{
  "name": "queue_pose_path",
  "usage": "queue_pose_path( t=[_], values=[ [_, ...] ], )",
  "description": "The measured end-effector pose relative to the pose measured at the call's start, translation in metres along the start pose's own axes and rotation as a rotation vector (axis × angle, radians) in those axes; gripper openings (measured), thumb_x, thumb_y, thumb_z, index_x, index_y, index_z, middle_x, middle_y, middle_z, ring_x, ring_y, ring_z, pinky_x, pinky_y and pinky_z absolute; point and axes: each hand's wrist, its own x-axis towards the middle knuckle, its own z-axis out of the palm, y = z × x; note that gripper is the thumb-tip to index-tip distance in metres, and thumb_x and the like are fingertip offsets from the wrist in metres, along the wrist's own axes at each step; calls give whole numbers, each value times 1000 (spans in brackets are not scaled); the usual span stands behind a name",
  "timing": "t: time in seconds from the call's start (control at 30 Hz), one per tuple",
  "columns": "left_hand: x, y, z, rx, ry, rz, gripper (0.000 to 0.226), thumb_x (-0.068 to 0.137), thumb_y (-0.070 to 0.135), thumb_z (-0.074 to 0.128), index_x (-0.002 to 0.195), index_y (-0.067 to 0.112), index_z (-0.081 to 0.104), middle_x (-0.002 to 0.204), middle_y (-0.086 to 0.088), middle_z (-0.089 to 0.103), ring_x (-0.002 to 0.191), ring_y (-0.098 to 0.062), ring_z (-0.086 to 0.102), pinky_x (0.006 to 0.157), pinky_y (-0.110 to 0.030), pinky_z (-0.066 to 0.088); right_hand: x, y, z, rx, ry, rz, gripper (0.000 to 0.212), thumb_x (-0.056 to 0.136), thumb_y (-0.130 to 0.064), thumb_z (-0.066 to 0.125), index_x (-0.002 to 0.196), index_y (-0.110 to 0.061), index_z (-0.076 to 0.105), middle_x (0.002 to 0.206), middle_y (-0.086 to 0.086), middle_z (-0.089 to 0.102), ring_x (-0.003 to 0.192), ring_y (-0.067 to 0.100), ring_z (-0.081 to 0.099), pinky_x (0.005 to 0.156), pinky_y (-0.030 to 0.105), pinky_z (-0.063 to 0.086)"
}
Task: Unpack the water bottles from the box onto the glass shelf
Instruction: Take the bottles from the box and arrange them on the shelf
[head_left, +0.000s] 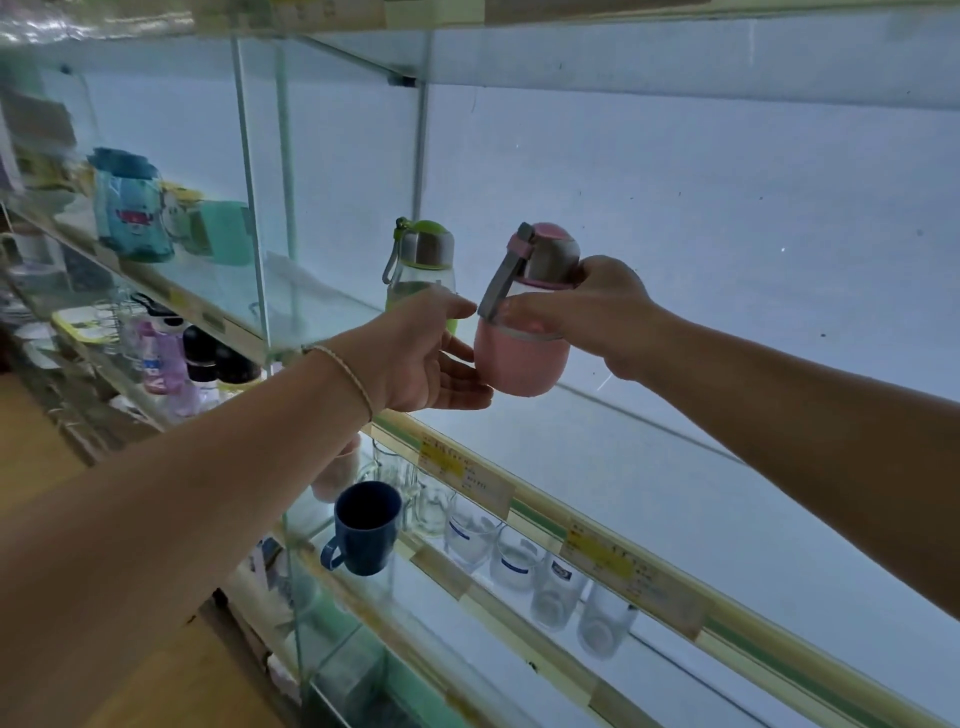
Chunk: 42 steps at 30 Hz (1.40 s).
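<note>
head view looks along a lit display case, and everything here is placed from the pink bottle (522, 358). just to its left and a little further back stands a green bottle (423, 260), upright on the glass shelf (545, 441), with a grey strap hanging from its cap. further left, an upright glass divider (254, 208) closes off the next bay, where a blue patterned bottle (132, 205) and a teal cup (223, 231) stand. below the pink bottle, the shelf's front rail carries yellow price labels (465, 467). on the level under that sit a dark blue mug (366, 527) and a row of clear drinking glasses (514, 556), all with nothing seen inside. the pink bottle has a clear upper body, a metal collar and a pink cap, and it leans slightly left over the shelf; whether its base touches the glass cannot be told. the right hand (597, 312) is wrapped round the bottle's upper part just under the collar. the left hand (421, 358), a thin bracelet (348, 371) on its wrist, is spread with straight fingers cupping the bottle's lower left side.
</note>
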Motion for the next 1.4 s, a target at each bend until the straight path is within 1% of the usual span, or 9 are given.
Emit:
queue_pose_path(
  t=[0.43, 0.6, 0.73, 0.93, 1.03, 1.13, 1.23, 1.3, 1.4],
  values=[
    [36, -1, 5, -88, 112, 85, 42, 92, 23, 51, 127, 2, 45, 125, -22, 45, 111, -44, 53, 74, -53, 58, 30, 21, 21, -65, 16, -13, 56, 54, -45, 88, 98, -20, 64, 97, -4, 67, 88, 10, 65, 74, 28, 58],
    [40, 6, -2, -140, 147, 141, 40, 90, 20, 50, 128, 8, 45, 125, -22, 50, 107, -47, 56, 80, -59, 54, 35, 15, 33, -78, -2, -3, 47, 67, -54, 80, 83, -17, 55, 72, -7, 51, 61, 8, 50, 44, 19, 39],
    [38, 6, -8, -179, 128, 158, 38, 88, 19, 50, 125, 11, 51, 125, -23, 55, 107, -47, 58, 87, -61, 50, 39, 11, 42, -225, 48, -70, 47, 63, -57, 81, 78, -21, 53, 69, -9, 50, 65, 8, 52, 56, 21, 41],
    [19, -7, -12, -211, 129, 199, 37, 93, 20, 54, 126, 4, 49, 129, -23, 51, 107, -38, 57, 57, -38, 56, 36, 5, 45, -328, 65, -59, 43, 63, -52, 81, 78, -23, 52, 76, -9, 55, 71, 6, 55, 54, 19, 41],
    [4, -11, -22, -230, 147, 260, 34, 94, 17, 50, 123, -1, 52, 129, -26, 54, 104, -35, 60, 72, -40, 58, 28, -2, 47, -327, 71, -44, 42, 66, -49, 82, 78, -22, 52, 77, -9, 54, 72, 7, 54, 57, 19, 40],
    [-21, -13, -40, -298, 166, 305, 21, 96, 11, 43, 96, -3, 57, 104, -24, 63, 93, -33, 64, 82, -40, 58, 15, -10, 50, -356, 76, -27, 37, 72, -47, 78, 85, -24, 52, 76, -12, 51, 81, 10, 56, 66, 19, 40],
    [-51, -18, -70, -313, 191, 337, 26, 96, 11, 39, 84, -1, 58, 85, -19, 62, 77, -31, 65, 70, -37, 60, -1, -20, 49, -400, 125, -15, 30, 73, -43, 75, 78, -27, 50, 73, -12, 51, 74, 9, 56, 60, 18, 40],
    [-72, -27, -93, -266, 220, 332, 26, 95, 11, 38, 84, 1, 60, 81, -16, 64, 74, -29, 65, 67, -34, 60, -14, -30, 54, -385, 266, 3, 39, 72, -42, 68, 97, -14, 58, 97, 3, 61, 95, 22, 62, 73, 29, 52],
    [-100, -45, -128, -195, 276, 274, 24, 95, 11, 38, 88, 3, 60, 84, -15, 66, 78, -29, 65, 73, -36, 59, -41, -50, 75, -283, 396, -61, 42, 87, -36, 56, 121, -11, 51, 124, 8, 51, 113, 26, 55, 93, 35, 48]
  ],
)
